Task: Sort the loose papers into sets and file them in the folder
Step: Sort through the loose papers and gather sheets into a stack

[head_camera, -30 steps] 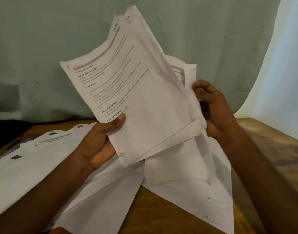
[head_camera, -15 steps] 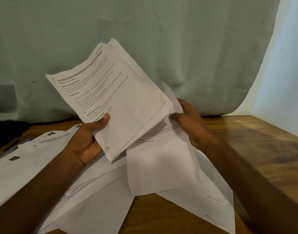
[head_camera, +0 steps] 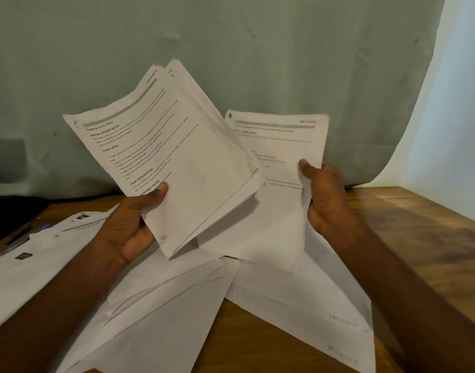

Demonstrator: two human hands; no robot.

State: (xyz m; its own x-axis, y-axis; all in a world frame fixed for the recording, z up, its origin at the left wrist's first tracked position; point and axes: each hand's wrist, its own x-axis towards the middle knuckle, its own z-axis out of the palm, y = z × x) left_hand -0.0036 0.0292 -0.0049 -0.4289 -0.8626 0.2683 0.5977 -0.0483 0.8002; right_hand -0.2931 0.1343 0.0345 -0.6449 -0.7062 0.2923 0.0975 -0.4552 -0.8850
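My left hand (head_camera: 131,224) grips a tilted stack of printed sheets (head_camera: 182,157) by its lower left edge, thumb on the front page headed "Section 1". To its right, my right hand (head_camera: 325,200) pinches the right edge of a single printed sheet (head_camera: 279,168), raised upright and facing me; its left part is hidden behind the stack. Loose white papers (head_camera: 298,297) lie fanned over the wooden table (head_camera: 414,238) below both hands. No folder is recognisable in view.
More white sheets with small dark marks (head_camera: 23,262) lie on the table's left side. A dark object (head_camera: 15,238) sits at the far left edge. A grey-green curtain (head_camera: 231,49) hangs right behind the table. Bare wood shows at the right.
My right hand has lifted a single sheet from the pile up beside the stack, turning its printed face toward me. The stack in my left hand dropped lower, then tilted slightly.
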